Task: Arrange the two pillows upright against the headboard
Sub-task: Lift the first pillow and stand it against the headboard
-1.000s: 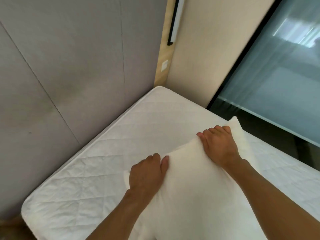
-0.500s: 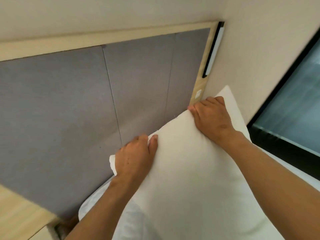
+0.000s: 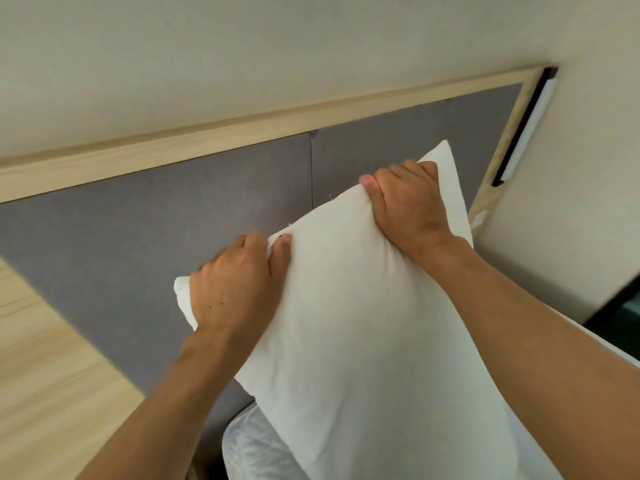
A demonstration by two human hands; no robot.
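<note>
Centre frame, left hand (image 3: 232, 289) and right hand (image 3: 410, 202) clench the pillow (image 3: 346, 323) by its top edge, likely so it hangs upright before the grey headboard (image 3: 138, 220).

My fingers on my left hand (image 3: 235, 285) and right hand (image 3: 408, 202) curl out of sight behind the pillow (image 3: 363, 323). Its lower edge runs off the frame bottom. It hides most of the mattress (image 3: 252, 448), and perhaps touches the headboard (image 3: 138, 230); I can't tell.
</note>
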